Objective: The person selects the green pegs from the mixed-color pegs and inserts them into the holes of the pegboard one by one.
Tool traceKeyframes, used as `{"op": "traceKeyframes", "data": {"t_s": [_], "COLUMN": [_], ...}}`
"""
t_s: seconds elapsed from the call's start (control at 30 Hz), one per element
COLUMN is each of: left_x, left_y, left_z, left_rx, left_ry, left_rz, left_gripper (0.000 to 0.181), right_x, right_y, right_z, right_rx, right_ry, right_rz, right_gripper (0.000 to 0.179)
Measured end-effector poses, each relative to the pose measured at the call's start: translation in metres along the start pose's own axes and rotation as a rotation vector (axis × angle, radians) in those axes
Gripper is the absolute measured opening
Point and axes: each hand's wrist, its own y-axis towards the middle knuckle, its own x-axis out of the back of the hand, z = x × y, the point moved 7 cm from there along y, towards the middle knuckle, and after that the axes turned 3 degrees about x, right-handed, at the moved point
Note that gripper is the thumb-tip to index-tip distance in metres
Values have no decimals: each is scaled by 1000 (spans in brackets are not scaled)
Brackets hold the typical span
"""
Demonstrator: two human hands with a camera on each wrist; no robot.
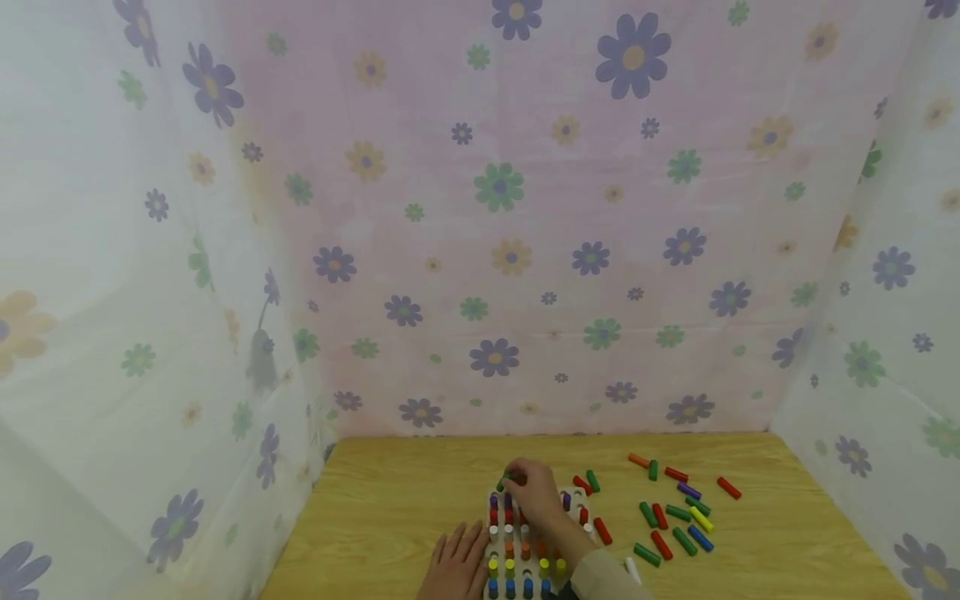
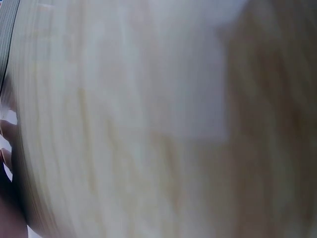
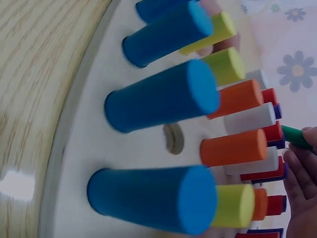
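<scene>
A green peg is pinched between the thumb and fingers of my right hand, over the far left corner of a pale pegboard. The right wrist view shows the green peg beyond the standing rows. Upright in the board are blue pegs, yellow, orange, white, red and purple ones, row by row. One bare hole shows among them. With fingers spread, my left hand rests at the board's left edge. In the left wrist view only blurred wood and some fingertips appear.
Loose pegs in several colours, such as a yellow peg and a blue peg, lie scattered right of the board on the wooden table. A white peg lies by the right sleeve. Flowered sheets enclose the table.
</scene>
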Motion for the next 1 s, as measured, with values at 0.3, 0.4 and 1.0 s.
{"op": "traceKeyframes", "data": {"t_s": [0.3, 0.4, 1.0], "left_x": [-2, -5, -7], "left_y": [0, 1, 0], "left_z": [2, 2, 2], "left_rx": [20, 31, 32], "left_ry": [7, 5, 23], "left_rz": [28, 32, 14], "left_gripper": [55, 54, 54], "right_x": [-7, -10, -18], "right_y": [1, 1, 5], "right_z": [-2, -6, -10], "right_rx": [21, 27, 22], "right_ry": [-74, -122, -241], "right_rz": [13, 26, 16], "right_gripper": [14, 14, 14]}}
